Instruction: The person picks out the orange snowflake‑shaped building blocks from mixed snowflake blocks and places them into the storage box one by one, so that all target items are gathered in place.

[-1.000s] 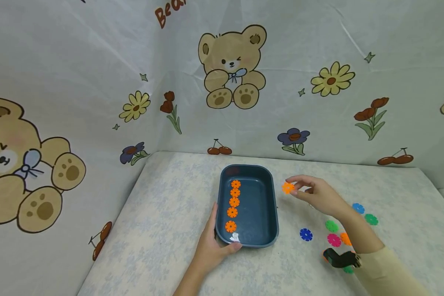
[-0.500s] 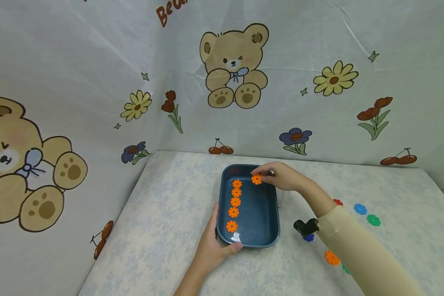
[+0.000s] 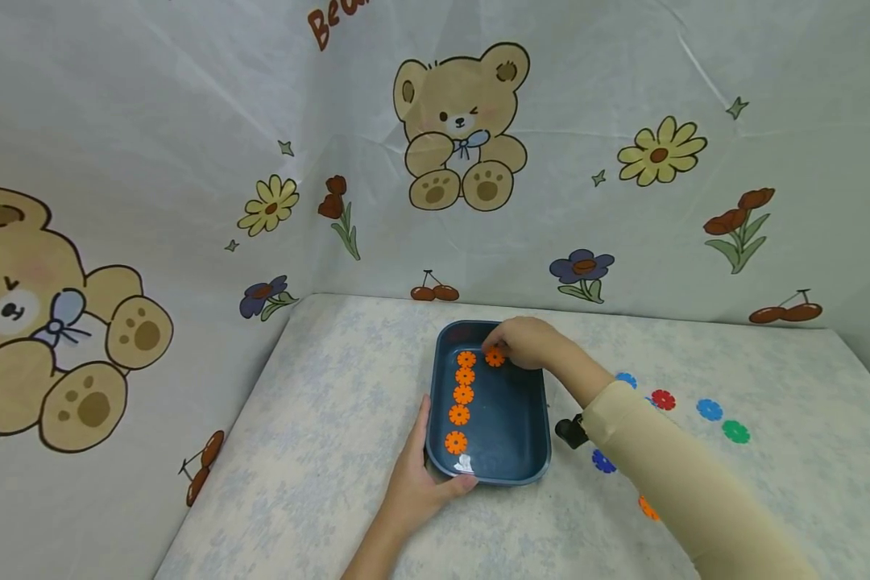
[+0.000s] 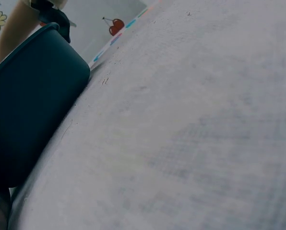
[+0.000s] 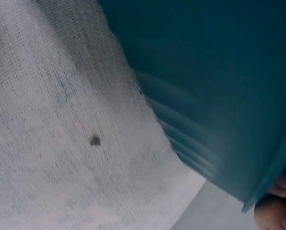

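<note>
R hand (image 3: 525, 342) pinches orange disc (image 3: 495, 357) | row of discs (image 3: 461, 395) just left of grip, runs far-to-near | L hand (image 3: 420, 487) grips tray (image 3: 544, 435) near corner

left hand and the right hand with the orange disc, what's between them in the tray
In the head view, a column of five orange discs in the tray lies between the left hand and right hand.

bear-print backdrop (image 3: 188, 121), pale tablecloth (image 3: 319, 419)

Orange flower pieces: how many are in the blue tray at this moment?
6. Five lie in a column along the blue tray's left side. The sixth orange flower piece is pinched by the right hand at the far end. The hand may hide others.
</note>
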Motion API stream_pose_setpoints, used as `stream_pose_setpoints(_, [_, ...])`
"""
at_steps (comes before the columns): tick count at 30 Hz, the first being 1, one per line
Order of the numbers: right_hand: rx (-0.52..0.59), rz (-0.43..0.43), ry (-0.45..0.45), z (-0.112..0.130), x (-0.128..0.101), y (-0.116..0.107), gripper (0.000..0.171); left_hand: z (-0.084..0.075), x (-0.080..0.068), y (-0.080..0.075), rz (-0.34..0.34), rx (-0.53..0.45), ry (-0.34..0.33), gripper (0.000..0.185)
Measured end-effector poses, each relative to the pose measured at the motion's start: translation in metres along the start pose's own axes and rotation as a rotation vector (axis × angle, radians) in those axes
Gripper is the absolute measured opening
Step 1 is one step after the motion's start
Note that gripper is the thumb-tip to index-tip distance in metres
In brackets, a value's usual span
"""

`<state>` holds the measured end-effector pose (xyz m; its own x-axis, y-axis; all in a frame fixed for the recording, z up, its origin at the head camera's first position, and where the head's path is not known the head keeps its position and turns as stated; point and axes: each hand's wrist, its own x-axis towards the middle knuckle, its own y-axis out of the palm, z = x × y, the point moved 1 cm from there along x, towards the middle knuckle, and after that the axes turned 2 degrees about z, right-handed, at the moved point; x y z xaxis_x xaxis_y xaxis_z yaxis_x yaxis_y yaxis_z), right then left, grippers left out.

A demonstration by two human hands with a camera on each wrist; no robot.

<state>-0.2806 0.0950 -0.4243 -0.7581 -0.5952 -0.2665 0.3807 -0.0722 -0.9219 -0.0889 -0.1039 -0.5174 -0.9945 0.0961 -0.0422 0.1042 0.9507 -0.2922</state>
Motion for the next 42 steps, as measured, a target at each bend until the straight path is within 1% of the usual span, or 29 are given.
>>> stream_pose_setpoints(6, [-0.125,0.024,0.049,0.006,0.007,0.008,0.033,0.001,0.000,0.000,0.002,-0.004,0.012,0.118])
stream_pose_setpoints(12, [-0.233,-0.005,0.045,0.011,0.009,0.013,0.034,0.001,0.000,0.000,0.003,-0.012,0.021,0.118])
stream_pose_setpoints(17, [-0.268,-0.061,0.024,0.012,0.008,0.017,0.030,0.002,0.000,0.000,0.004,-0.010,0.010,0.118])
stream_pose_setpoints(20, [-0.294,-0.123,0.004,0.012,0.008,0.020,0.025,0.001,0.000,0.000,0.004,-0.009,-0.002,0.118])
stream_pose_setpoints(24, [-0.361,-0.202,-0.013,0.013,0.007,0.023,0.019,0.000,0.000,-0.001,0.007,-0.003,-0.007,0.118])
stream_pose_setpoints(26, [-0.393,-0.222,-0.015,0.013,0.007,0.023,0.019,0.000,0.000,-0.001,0.007,0.000,-0.003,0.118])
stream_pose_setpoints(28, [-0.406,-0.223,-0.012,0.012,0.006,0.023,0.020,0.000,0.000,-0.001,0.005,-0.001,0.001,0.118])
stream_pose_setpoints(31, [-0.380,-0.202,0.009,0.010,0.004,0.021,0.024,0.000,0.000,0.000,0.005,-0.007,0.007,0.118])
stream_pose_setpoints(33, [-0.324,-0.190,0.018,0.008,0.000,0.017,0.025,0.001,0.000,0.000,0.004,-0.010,0.007,0.118])
stream_pose_setpoints(35, [-0.235,-0.196,0.023,0.005,-0.006,0.011,0.027,0.002,0.000,0.001,0.000,-0.006,0.004,0.119])
stream_pose_setpoints(37, [-0.130,-0.220,0.008,0.001,-0.015,0.004,0.030,0.002,0.000,0.001,-0.003,-0.001,0.002,0.119])
stream_pose_setpoints(40, [0.016,-0.271,-0.014,-0.008,-0.035,-0.008,0.032,0.003,0.000,0.001,-0.008,0.001,0.005,0.120])
stream_pose_setpoints(42, [0.075,-0.304,-0.019,-0.017,-0.051,-0.013,0.031,0.002,0.000,0.001,-0.008,-0.002,0.012,0.121])
